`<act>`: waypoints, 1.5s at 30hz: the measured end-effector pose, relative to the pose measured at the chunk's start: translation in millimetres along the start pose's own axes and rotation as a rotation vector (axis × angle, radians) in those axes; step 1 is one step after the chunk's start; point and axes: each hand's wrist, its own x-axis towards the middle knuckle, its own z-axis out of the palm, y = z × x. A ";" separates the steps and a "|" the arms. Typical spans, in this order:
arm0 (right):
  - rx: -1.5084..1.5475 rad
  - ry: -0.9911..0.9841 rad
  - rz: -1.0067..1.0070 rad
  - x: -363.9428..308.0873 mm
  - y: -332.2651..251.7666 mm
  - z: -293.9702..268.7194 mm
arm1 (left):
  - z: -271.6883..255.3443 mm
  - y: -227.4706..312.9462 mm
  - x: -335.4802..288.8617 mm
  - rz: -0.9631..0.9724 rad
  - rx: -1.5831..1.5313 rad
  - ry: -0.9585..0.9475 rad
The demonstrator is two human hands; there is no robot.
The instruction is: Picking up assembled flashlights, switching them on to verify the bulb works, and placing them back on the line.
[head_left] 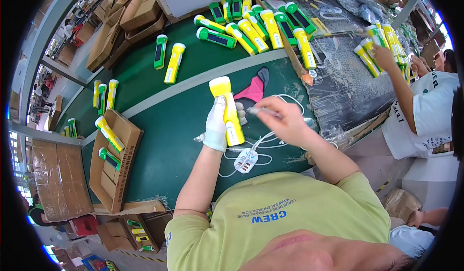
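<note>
My left hand [216, 121], in a white glove, is wrapped round a yellow flashlight [233, 123] with a white lens rim, held upright above the green table [169, 160]. To its right, my bare right hand [282, 118] is closed in a pinch on the end of a white cable [252, 110], its tip pointing at the flashlight. I cannot tell whether the tip touches it. Below the flashlight lies a white multi-port USB charger [245, 161] among loose white cables. A pink and black cloth [254, 87] rests on the table behind my hands.
A cardboard box [107, 176] with two flashlights stands at the left. Many yellow and green flashlights [249, 29] lie on the green belt [130, 73] beyond. At the right, a co-worker's arm [398, 82] reaches over flashlights on a dark worktop [343, 87].
</note>
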 end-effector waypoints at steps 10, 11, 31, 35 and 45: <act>-0.830 -0.173 -0.696 24.0 8.7 18.1 | 9.7 -8.8 10.4 0.300 0.409 0.011; -0.672 -0.202 -0.667 23.5 9.2 18.5 | 12.5 -5.9 7.3 0.316 0.455 -0.009; -0.329 -0.542 -0.367 -43.3 31.0 15.2 | 26.1 17.8 2.3 0.252 0.091 -0.221; 0.066 -0.721 0.114 -38.2 15.4 10.2 | 26.5 6.1 3.5 0.250 0.033 -0.134; 0.139 -0.127 0.122 -10.2 17.4 8.5 | 13.3 -10.6 8.3 0.047 -0.127 -0.263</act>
